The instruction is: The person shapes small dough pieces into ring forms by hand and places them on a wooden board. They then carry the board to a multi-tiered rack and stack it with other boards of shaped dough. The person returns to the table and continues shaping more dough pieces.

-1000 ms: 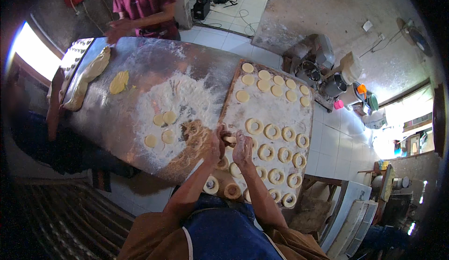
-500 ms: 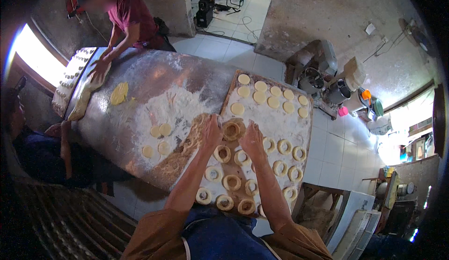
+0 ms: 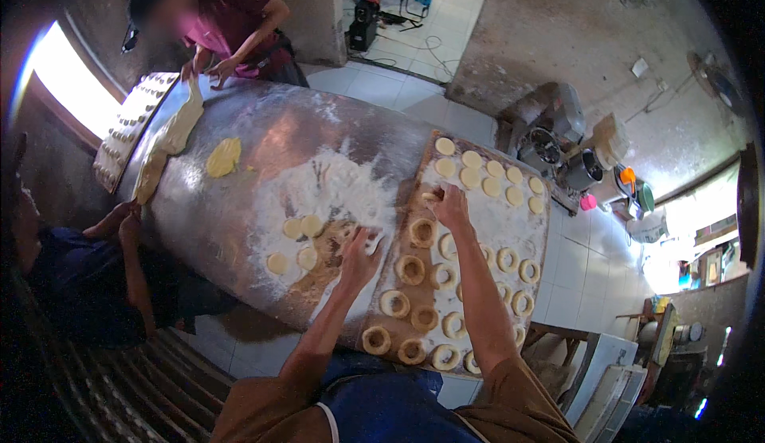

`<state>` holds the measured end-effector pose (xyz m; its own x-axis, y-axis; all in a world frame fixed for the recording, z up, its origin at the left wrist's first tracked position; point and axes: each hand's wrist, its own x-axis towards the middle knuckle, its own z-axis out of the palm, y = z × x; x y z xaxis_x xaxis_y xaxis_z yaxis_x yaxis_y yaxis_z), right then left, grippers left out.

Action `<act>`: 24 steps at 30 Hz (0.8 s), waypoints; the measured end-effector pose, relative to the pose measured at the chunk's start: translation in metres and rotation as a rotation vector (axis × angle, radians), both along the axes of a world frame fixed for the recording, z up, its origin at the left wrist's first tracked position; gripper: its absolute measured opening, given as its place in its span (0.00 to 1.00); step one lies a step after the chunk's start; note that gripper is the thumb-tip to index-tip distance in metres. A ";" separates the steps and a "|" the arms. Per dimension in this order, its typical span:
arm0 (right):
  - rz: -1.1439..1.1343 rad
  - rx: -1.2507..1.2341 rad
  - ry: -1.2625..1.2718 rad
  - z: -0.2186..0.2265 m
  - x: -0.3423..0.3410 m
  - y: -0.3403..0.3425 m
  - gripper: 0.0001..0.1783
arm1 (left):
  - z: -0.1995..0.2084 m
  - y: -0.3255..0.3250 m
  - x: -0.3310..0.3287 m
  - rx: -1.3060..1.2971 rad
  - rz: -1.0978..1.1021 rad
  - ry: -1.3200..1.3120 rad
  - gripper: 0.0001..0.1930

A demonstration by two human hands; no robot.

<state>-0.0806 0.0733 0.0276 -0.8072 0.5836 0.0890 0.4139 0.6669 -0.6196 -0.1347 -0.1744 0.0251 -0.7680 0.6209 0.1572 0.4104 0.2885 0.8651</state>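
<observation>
While flour lies spread over the steel table [image 3: 263, 148], the view is seen to have swung since half a second ago: the board [image 3: 510, 220] now sits to the right and the whole long tabletop is taken in. On the board, dough rings [image 3: 410, 268] fill the near rows and flat rounds [image 3: 478, 174] the far corner, much as before. The hands, held together over one ring half a second ago, are now parted. The right hand [image 3: 450, 206] has been stretched up the board to its far left part, fingers bent down onto a small piece of dough [image 3: 430, 197] at the floured edge; whether it is pinched or only pressed cannot be told. The left hand [image 3: 358, 256] has been moved off the board and is laid on the floured table just beside the board's left edge, fingers spread wide, nothing seen in it. Loose rounds [image 3: 299, 240] lie near it in the flour. Bare room is left on the board between rings and flat rounds; its right edge runs close to the table's end. At the far end a dough sheet [image 3: 171, 136] is handled by a person in a red shirt [image 3: 231, 21], and a second person's hands [image 3: 119, 220] rest at the left edge.
</observation>
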 end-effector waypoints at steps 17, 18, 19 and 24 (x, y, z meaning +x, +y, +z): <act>-0.084 -0.752 0.263 0.017 -0.044 -0.199 0.24 | 0.006 -0.098 -0.059 0.327 0.007 -0.421 0.16; -0.104 -0.783 0.324 0.018 -0.041 -0.211 0.25 | 0.006 -0.099 -0.061 0.361 -0.001 -0.464 0.15; -0.123 -0.822 0.367 0.019 -0.039 -0.221 0.27 | 0.006 -0.101 -0.064 0.376 -0.018 -0.512 0.14; -0.153 -0.714 0.417 0.033 -0.038 -0.253 0.27 | 0.011 -0.114 -0.080 0.259 -0.183 -0.505 0.12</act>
<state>-0.1184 -0.1792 0.0610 -0.6971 0.7136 -0.0699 0.1118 0.0119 -0.9937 -0.2146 -0.2885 0.0357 -0.6714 0.7402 -0.0361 -0.0474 0.0057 0.9989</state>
